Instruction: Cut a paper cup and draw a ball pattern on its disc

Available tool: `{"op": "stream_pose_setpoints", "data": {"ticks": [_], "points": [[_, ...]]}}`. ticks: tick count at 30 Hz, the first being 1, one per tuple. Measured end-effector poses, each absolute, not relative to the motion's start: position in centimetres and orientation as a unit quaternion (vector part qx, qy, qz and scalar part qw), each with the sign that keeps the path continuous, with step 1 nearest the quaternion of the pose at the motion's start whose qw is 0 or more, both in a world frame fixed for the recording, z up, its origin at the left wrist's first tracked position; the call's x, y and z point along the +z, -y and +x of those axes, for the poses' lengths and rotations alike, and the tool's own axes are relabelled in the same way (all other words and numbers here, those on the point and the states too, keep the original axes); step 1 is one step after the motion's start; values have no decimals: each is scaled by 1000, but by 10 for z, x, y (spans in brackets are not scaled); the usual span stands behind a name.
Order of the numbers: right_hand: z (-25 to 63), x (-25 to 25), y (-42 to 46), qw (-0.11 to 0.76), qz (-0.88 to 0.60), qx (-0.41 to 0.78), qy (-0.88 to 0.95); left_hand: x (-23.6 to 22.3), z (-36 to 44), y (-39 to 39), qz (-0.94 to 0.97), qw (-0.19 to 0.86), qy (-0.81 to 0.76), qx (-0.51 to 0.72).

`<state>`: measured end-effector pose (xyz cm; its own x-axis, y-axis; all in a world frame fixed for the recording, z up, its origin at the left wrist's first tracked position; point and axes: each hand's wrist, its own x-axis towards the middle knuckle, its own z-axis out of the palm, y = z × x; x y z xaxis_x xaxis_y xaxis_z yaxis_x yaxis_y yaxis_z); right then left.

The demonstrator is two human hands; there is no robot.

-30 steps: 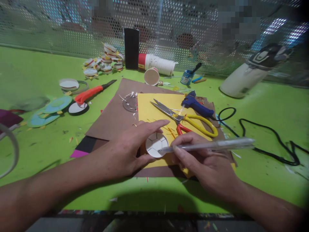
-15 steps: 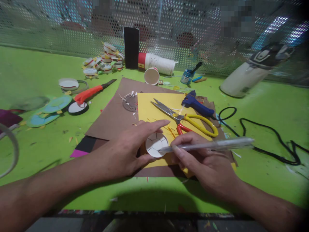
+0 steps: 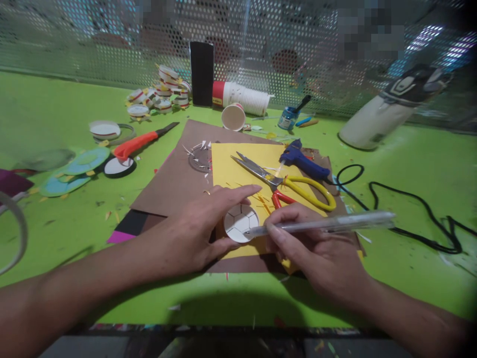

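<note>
My left hand (image 3: 203, 223) grips a small round white disc (image 3: 240, 224) between thumb and fingers. Dark lines on its face form a pattern like a football's panels. In my right hand (image 3: 309, 238) is a clear pen (image 3: 335, 223), its tip touching the disc's lower right part. Under both lie yellow paper (image 3: 223, 169) and brown card (image 3: 164, 184). Just beyond my hands, scissors (image 3: 276, 181) with one yellow and one red handle rest on the yellow paper. A blue glue gun (image 3: 305, 161) lies behind them.
An orange-handled cutter (image 3: 136, 144) and light blue paper discs (image 3: 87, 159) lie left. At the back are a pile of small paper pieces (image 3: 164, 92), a phone (image 3: 202, 74), stacked paper cups (image 3: 246, 97) and a paint jar (image 3: 288, 118). A bottle (image 3: 380, 119) and black cord (image 3: 421, 196) are right.
The pen has tilted very slightly, its tip still on the disc's lower right. Both hands keep their places, and the disc stays in the left hand.
</note>
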<state>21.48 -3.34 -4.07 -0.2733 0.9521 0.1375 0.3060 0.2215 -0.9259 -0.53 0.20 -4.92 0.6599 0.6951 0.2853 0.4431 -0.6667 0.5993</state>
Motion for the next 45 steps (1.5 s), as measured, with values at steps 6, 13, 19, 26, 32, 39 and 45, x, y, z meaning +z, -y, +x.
{"op": "stream_pose_setpoints", "data": {"ticks": [6,13,19,26,32,39,45], "points": [[216,-39,34,384,-465,388,697,-49,-5,-2,876,246,-328,254],[216,-41,33,385,-462,379,703,-50,-7,-2,883,236,-322,249],[216,-41,34,378,-465,385,702,-51,-7,-2,883,240,-316,251],[215,-38,33,374,-468,373,708,-51,-7,-3,880,249,-322,246],[214,-39,33,368,-468,389,703,-51,-7,-2,881,245,-322,246],[214,-37,32,375,-465,370,712,-52,-7,-3,883,239,-317,251],[215,-39,34,365,-463,417,692,-52,-7,-5,888,221,-313,256]]}}
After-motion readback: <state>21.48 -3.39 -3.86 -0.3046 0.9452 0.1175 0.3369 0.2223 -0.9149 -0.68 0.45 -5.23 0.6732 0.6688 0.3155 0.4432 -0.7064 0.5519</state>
